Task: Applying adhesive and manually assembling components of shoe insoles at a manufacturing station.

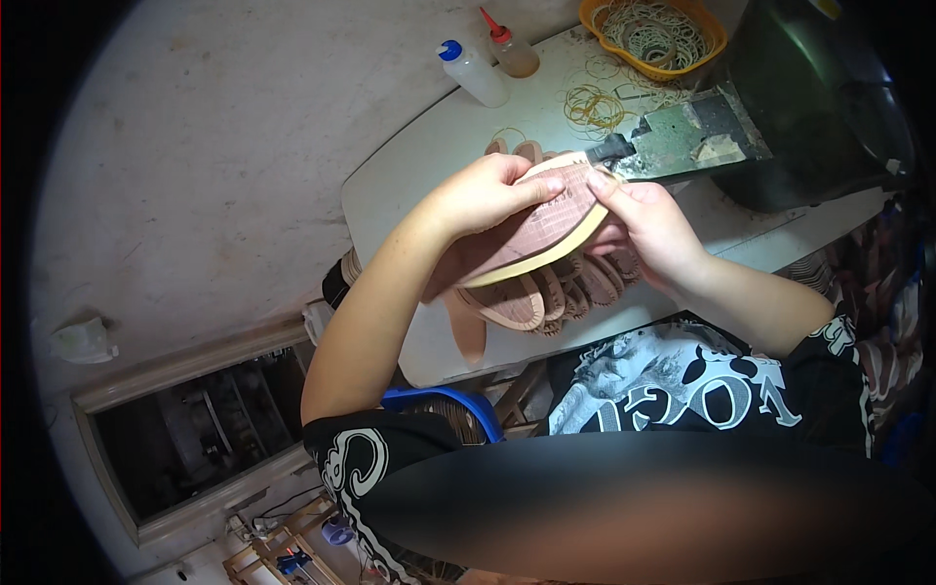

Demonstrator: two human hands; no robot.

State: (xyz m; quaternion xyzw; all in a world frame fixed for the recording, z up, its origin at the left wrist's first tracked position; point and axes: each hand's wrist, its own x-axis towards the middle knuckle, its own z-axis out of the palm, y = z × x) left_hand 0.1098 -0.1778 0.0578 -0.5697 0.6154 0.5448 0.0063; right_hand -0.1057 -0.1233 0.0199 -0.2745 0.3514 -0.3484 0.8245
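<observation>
A shoe insole (517,234), pinkish brown on its face with a pale yellow edge, is held slantwise above the table by both hands. My left hand (487,195) grips its far left side, thumb laid on the face. On the right end my right hand (658,224) pinches the edge between thumb and fingers. That end is beside the black tip (611,149) of a worn green machine arm (697,136); whether they touch I cannot tell. Beneath the held piece lies a pile of similar insoles (509,304), partly hidden by it and my hands.
On the pale table (409,185) stand a blue-capped bottle (476,76) and a red-tipped bottle (514,57). Loose yellowish bands (593,109) lie near an orange-yellow basket (707,54) of cords. A large dark machine body (809,127) occupies the right; a blue-rimmed container (483,408) is below the table edge.
</observation>
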